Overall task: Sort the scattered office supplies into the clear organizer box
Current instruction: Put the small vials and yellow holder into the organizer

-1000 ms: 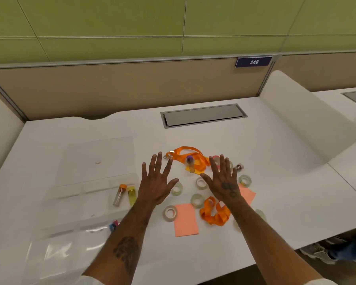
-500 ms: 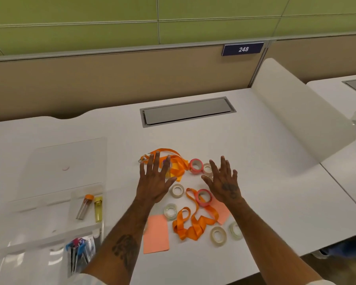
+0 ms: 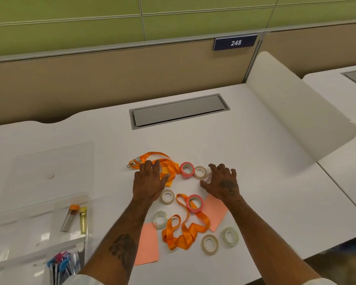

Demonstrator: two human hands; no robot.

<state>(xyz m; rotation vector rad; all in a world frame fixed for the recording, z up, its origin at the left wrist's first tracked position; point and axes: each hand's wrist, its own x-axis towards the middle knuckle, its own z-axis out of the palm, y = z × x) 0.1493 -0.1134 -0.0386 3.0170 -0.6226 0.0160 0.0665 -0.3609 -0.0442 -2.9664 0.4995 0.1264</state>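
While we lean over the white desk [image 3: 255,161]:
Left hand [image 3: 149,182]: ours, spread flat on orange fabric lanyard [image 3: 169,168], gripping nothing.
Right hand [image 3: 223,185]: ours, fingers curled loosely beside small clear vial [image 3: 206,179], empty.

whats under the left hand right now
The far orange lanyard runs under the left hand, its clip showing at the left. Anything else beneath the palm is covered.

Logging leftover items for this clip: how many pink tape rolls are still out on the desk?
2. One pink tape roll sits between the hands, beside a white roll; the other pink tape roll rests on the near orange lanyard. The hands could hide more.
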